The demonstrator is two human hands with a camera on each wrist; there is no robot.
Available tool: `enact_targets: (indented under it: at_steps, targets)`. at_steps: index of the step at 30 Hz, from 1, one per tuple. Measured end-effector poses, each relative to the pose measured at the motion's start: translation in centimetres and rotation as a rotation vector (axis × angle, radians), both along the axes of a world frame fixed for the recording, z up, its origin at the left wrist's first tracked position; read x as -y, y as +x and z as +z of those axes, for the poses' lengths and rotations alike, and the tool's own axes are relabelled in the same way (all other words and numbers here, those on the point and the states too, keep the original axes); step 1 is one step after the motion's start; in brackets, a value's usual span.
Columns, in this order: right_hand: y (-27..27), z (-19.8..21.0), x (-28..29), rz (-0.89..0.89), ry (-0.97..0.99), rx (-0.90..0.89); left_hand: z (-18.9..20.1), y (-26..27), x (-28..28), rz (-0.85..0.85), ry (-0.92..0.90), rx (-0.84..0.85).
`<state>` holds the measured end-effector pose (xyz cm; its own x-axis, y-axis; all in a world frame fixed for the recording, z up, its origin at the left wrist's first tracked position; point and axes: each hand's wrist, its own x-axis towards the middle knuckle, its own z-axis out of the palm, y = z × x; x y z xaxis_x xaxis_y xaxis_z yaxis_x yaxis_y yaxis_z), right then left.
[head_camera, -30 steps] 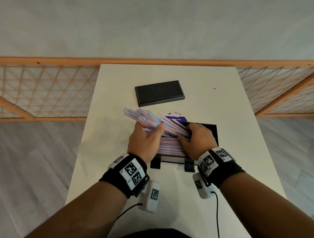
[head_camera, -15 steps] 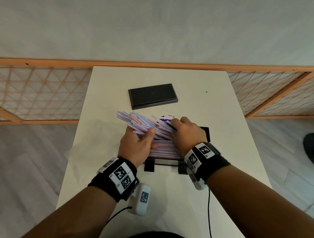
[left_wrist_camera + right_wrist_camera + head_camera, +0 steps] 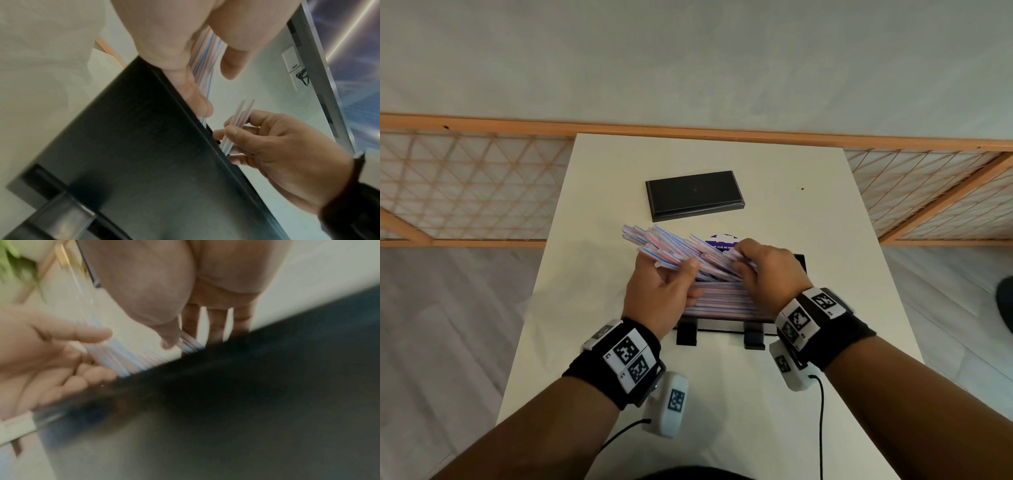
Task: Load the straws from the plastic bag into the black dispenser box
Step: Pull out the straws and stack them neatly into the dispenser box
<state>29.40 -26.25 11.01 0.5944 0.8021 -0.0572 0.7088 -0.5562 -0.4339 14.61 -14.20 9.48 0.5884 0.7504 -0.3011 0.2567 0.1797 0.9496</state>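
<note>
The right hand has slid from four toward one o'clock, pinching straws the left hand grips, levelling them into the dispenser box.

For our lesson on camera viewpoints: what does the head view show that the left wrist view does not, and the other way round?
Only the head view shows the black lid lying flat farther back on the table, and the purple label behind the straws. Only the left wrist view shows the wall switch plate and the dispenser box from below. Both show the left hand gripping straws and the right hand pinching a few.
</note>
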Motion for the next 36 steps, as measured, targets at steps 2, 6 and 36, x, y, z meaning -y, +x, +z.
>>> enact_targets:
  at_steps: [2,6,36]
  targets:
    - [-0.3,0.5,0.7,0.009,0.086,-0.036,0.2,-0.5,0.0,0.039,-0.012,0.031]
    - [-1.8,1.9,1.0,0.152,0.348,0.005,0.4,-1.4,-0.5,0.081,-0.066,0.051]
    - [-2.9,-1.7,2.7,0.045,-0.398,-0.010,8.4,-0.3,2.6,-0.106,-0.348,-0.145]
